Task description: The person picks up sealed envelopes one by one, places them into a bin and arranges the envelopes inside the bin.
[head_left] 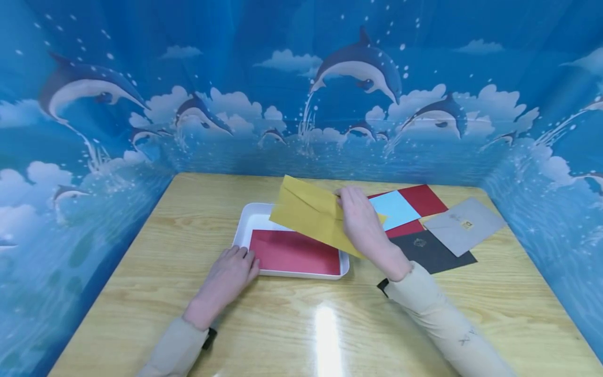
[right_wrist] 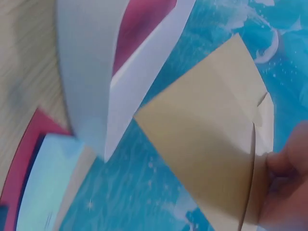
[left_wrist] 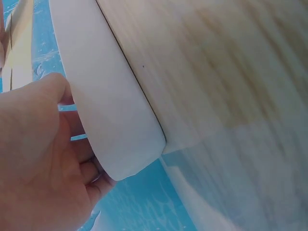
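A yellow envelope (head_left: 311, 214) is held tilted above a white tray (head_left: 301, 275), its flap side showing. My right hand (head_left: 365, 228) pinches it near its right end; the right wrist view shows the thumb against the edge of the yellow envelope (right_wrist: 202, 130). Flat inside the tray lies a red envelope (head_left: 297, 252), partly covered from above by the yellow one. At the tray's front left corner, my left hand (head_left: 231, 275) grips the rim. From the left wrist, the fingers of that hand (left_wrist: 43, 159) curl around the end of the tray wall (left_wrist: 106, 101).
Right of the tray, red envelopes (head_left: 421, 200) and a light blue one (head_left: 394, 207) overlap. A black envelope (head_left: 431, 254) lies nearer, partly under a grey envelope (head_left: 464, 226) with a small gold mark. A blue dolphin-print curtain (head_left: 301, 68) stands behind the wooden table (head_left: 264, 324).
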{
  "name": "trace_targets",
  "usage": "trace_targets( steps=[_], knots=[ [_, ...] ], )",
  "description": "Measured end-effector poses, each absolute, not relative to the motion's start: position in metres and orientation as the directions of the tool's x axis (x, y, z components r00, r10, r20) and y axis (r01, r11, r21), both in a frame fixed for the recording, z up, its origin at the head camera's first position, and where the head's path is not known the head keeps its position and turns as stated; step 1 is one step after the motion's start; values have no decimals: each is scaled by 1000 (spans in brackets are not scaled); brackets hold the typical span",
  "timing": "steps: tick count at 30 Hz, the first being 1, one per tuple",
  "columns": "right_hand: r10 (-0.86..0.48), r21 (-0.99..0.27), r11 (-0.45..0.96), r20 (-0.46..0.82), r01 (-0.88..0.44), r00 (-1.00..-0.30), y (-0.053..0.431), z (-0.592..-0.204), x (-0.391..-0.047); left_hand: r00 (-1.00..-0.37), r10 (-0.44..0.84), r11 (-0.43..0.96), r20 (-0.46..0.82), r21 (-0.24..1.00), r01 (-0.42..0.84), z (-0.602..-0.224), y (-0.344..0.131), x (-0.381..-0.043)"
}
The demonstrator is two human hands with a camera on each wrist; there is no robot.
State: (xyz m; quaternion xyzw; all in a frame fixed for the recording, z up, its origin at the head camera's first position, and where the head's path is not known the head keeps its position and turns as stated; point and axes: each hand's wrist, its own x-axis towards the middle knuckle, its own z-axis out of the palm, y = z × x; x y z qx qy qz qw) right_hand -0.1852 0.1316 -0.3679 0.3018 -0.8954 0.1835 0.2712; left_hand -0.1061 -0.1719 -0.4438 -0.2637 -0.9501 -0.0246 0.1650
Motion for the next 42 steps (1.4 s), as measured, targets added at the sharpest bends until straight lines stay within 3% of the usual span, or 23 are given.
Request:
trace_targets(
  steps=[6, 18, 31, 36, 42],
  knots=[
    [-500, -198, 699, 552, -687, -667, 104, -381, -191, -834, 447, 877, 323, 25, 480, -443, -171, -106],
    [-589, -285, 696, 299, -659, -751, 91, -418, -199, -855, 423, 886, 301, 62, 460, -443, -170, -107],
    [-638, -176, 748, 76, -640, -767, 89, -428, -195, -816, 454, 869, 357, 25, 494, -443, -171, -106],
    [-618, -138, 763, 127, -631, -775, 95, -424, -193, -807, 458, 866, 373, 15, 499, -443, -171, -106],
    [-601, -131, 738, 317, -661, -734, 106, -417, -188, -825, 449, 873, 343, 29, 487, -442, -171, -105]
  ],
)
